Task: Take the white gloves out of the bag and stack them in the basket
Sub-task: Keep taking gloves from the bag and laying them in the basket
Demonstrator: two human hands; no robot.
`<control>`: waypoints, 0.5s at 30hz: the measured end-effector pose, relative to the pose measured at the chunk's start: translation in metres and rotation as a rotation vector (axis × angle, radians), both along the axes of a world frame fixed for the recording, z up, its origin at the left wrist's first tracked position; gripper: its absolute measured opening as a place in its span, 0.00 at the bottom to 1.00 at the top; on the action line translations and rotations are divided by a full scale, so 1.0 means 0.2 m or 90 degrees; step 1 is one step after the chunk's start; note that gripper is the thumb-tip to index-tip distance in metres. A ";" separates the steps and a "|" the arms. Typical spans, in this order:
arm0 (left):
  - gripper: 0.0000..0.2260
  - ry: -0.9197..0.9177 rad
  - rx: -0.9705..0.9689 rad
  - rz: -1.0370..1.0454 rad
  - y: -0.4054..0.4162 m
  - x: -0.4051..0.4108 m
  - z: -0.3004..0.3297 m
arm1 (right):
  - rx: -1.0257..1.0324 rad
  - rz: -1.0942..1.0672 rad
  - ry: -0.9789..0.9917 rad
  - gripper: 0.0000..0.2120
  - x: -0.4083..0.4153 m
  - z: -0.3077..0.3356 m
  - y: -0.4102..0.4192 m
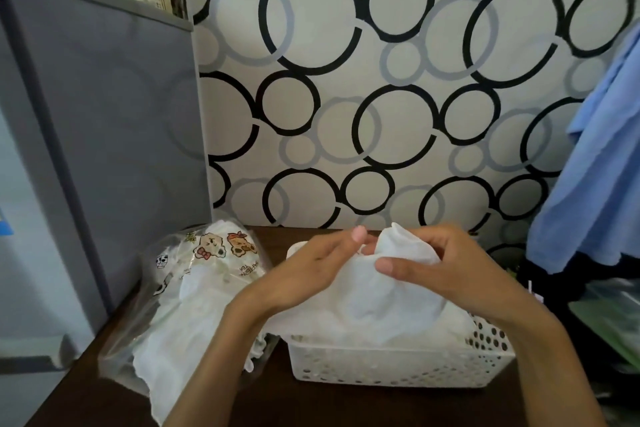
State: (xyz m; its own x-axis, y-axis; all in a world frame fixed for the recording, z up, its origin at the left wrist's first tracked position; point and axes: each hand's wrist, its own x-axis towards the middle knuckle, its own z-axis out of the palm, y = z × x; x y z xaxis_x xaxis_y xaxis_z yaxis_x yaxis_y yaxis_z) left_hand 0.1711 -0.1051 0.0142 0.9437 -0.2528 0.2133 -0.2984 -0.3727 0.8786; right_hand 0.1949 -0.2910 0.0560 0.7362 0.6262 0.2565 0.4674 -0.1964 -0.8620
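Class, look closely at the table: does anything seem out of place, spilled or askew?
Yes. White gloves spill loosely from the open mouth of the clear bag onto the table, crumpled, not stacked. Over the basket, the left hand and right hand hold a bunched glove.

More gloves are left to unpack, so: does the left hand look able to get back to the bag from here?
Probably yes. The bag lies just left of the left hand, nothing between them, though that hand now holds a white glove over the basket.
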 end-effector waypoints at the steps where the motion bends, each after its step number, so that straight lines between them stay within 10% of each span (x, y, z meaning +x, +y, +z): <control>1: 0.23 0.002 -0.011 -0.003 0.01 0.00 0.00 | 0.014 -0.035 -0.001 0.06 0.01 0.00 -0.01; 15: 0.11 0.003 -0.147 0.121 0.15 0.00 -0.01 | 0.184 -0.416 -0.197 0.15 0.15 -0.04 -0.08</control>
